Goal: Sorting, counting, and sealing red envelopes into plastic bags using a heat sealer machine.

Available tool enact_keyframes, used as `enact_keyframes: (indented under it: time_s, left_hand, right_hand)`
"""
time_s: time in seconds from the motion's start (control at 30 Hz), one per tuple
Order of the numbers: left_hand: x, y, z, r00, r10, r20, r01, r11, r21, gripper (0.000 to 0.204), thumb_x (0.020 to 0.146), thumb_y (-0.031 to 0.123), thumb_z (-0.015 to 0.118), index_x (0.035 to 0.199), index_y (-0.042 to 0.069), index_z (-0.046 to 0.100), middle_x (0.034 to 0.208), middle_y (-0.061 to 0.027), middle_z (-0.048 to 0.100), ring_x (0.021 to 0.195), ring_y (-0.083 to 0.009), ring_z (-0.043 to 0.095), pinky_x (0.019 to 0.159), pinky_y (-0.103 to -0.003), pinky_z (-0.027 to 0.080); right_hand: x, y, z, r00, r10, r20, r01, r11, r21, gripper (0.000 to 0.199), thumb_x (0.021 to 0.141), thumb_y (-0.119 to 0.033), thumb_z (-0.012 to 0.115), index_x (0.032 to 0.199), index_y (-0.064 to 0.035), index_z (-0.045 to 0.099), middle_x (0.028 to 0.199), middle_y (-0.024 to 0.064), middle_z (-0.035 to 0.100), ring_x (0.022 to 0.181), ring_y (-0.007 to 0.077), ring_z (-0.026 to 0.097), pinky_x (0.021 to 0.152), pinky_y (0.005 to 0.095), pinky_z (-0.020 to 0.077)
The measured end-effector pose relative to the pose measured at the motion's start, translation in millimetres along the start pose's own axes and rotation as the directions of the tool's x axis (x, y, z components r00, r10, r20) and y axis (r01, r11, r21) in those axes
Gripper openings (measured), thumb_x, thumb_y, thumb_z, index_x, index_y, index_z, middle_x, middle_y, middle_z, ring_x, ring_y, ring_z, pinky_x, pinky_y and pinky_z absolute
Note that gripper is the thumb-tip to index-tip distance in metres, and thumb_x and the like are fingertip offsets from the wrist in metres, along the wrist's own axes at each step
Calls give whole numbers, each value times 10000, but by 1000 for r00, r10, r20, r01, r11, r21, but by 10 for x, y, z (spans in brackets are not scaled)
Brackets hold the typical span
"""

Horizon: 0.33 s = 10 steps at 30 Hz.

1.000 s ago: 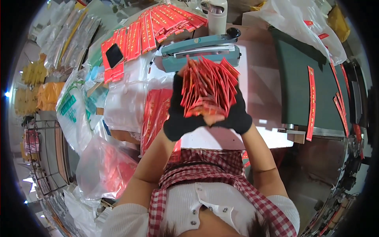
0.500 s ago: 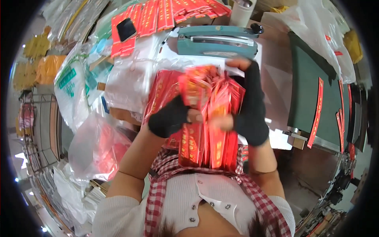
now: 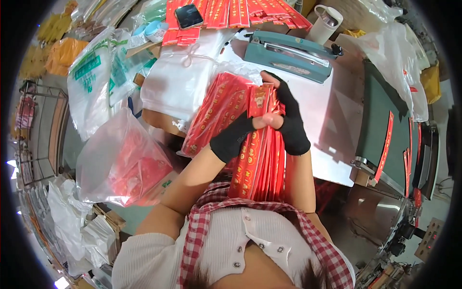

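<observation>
Both my hands, in black fingerless gloves, are closed round a thick upright bundle of long red printed strips (image 3: pixel 256 166) with gold patterns. My left hand (image 3: pixel 235 137) grips its left side, and my right hand (image 3: pixel 292 123) wraps its right side with the fingers behind the top. The two thumbs meet across the front. Most of my fingers behind the bundle are hidden. The strips' lower ends reach down to my checked apron. Just left of the bundle lies a clear plastic packet of similar red strips (image 3: pixel 209 115), partly covered by my left hand.
A teal bag sealer (image 3: pixel 288 57) stands beyond my hands, near a white bottle (image 3: pixel 325 24). Red strips (image 3: pixel 228 13) and a phone (image 3: pixel 188 16) lie at the back. White plastic bags (image 3: pixel 178 82) and a clear bag (image 3: pixel 127 166) are left; a green conveyor belt (image 3: pixel 375 115) is right.
The strips were spread unevenly at the top; now they stand in a narrower, more even bundle. My hands have drawn closer together, thumbs meeting. The whole view has shifted slightly.
</observation>
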<state>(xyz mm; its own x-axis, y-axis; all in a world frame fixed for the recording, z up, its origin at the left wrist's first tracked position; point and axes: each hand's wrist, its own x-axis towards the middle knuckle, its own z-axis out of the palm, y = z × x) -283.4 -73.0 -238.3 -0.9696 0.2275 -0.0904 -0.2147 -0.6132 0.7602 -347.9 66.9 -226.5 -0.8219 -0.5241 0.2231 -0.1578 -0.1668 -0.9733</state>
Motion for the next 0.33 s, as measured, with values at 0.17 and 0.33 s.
enact_keyframes:
  time_s: [0.17,0.33]
  left_hand:
    - [-85,495,74,972,-230,56,235,968,-91,684,807,310,687,1385,68,414,1263,-78,556,1163,-170,543,1007,-329,425]
    - [-246,260,26,987,125,102,-126,992,-5,754,791,270,711,1435,88,365,1356,-90,487,1281,-221,469,1078,-351,366]
  right_hand:
    - [246,-528,264,985,-40,-170,71,981,181,443,826,-92,586,1257,-2,537,1155,78,587,1059,153,533,941,292,405]
    - [149,-255,252,998,2,-60,-7,996,-84,734,811,-351,609,1450,-66,388,1321,81,512,1235,177,462,1069,319,306]
